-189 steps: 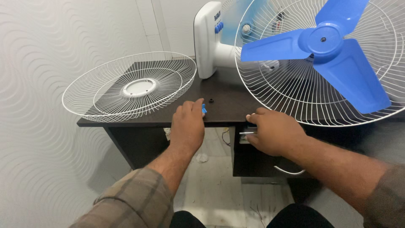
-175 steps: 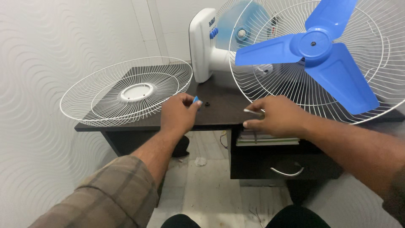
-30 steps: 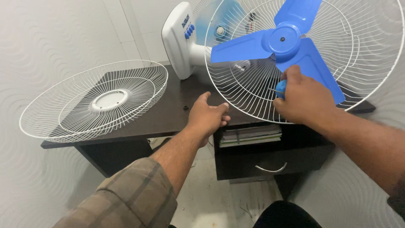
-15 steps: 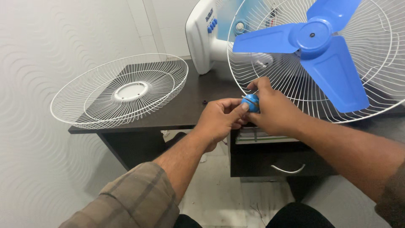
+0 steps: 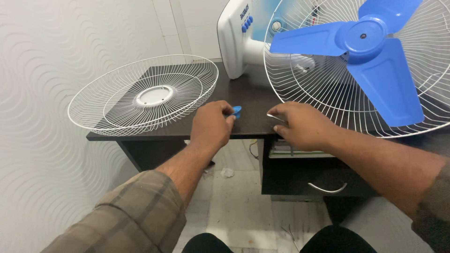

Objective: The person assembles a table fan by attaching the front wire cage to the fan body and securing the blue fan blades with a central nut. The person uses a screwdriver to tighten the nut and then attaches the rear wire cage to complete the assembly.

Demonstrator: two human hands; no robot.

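Observation:
My left hand (image 5: 212,125) rests on the front of the dark desk (image 5: 253,100) and pinches a small blue plastic piece (image 5: 236,111). My right hand (image 5: 300,125) lies just to the right of it on the desk edge, fingers closed on a thin metal piece (image 5: 273,116) that sticks out to the left. Right behind that hand stands a white wire fan guard (image 5: 323,100) with three blue blades (image 5: 375,56) on the fan's hub.
A loose white wire guard (image 5: 145,93) lies on the desk's left part, overhanging its edge. The fan's white base (image 5: 233,40) stands at the back. Papers (image 5: 286,151) lie in a slot below the desktop, above a drawer with a metal handle (image 5: 326,189). A textured wall is on the left.
My hands were together at the desk front around the blue piece. They have parted: the left took the blue piece to the left, the right now holds only the metal piece.

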